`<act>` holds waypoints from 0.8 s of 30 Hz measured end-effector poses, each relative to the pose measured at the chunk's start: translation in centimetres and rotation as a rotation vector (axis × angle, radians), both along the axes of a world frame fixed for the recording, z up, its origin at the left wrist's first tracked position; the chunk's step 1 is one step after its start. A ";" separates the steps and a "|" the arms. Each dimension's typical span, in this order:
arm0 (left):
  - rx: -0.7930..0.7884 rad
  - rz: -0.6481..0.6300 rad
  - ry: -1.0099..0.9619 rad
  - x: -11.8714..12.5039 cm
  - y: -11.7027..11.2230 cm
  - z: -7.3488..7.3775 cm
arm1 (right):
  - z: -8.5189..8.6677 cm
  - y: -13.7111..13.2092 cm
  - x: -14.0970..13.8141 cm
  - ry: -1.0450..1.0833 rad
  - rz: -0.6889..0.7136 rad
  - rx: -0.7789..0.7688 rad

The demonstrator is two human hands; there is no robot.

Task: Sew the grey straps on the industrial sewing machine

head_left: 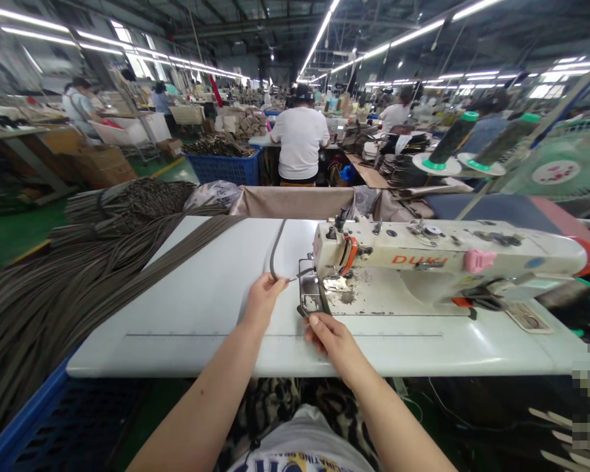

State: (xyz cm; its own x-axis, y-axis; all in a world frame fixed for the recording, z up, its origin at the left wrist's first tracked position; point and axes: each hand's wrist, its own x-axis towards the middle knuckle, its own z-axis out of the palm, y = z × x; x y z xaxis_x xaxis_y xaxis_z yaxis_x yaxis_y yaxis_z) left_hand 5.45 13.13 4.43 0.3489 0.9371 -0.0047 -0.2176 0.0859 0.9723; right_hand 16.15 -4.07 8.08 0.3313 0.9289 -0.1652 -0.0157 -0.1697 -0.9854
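A thin grey-brown strip (pixel 275 252) runs from the far edge of the white sewing table down to my left hand (pixel 263 301), whose thumb and fingers pinch it just left of the needle area. A small pointed end sticks out past those fingertips; its kind is unclear. On the near side of the metal plate, my right hand (pixel 329 333) is closed on a dark strip (pixel 323 296) that leads back toward the presser foot. My right fingertips partly hide its near end. The sewing machine (pixel 423 262) stands directly to the right of both hands.
Bundles of long grey-brown strips (pixel 78 282) drape over the table's left side, above a blue crate (pixel 39 413). A ruler line (pixel 285 335) crosses the tabletop (pixel 187 295). Thread cones (pixel 450 141) and a green fan (pixel 555 170) stand at right. A person (pixel 302 137) sits ahead.
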 end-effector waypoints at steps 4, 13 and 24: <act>0.043 -0.001 0.055 -2.6 -1.8 0.0 | -0.5 1.9 -0.4 0.174 -0.016 -0.035; 0.188 0.006 0.141 -7.1 -4.7 0.4 | -1.1 5.3 -1.1 0.287 0.056 -0.059; 0.124 0.025 0.112 -9.2 -6.0 1.3 | -0.4 5.2 -1.5 0.080 0.114 -0.011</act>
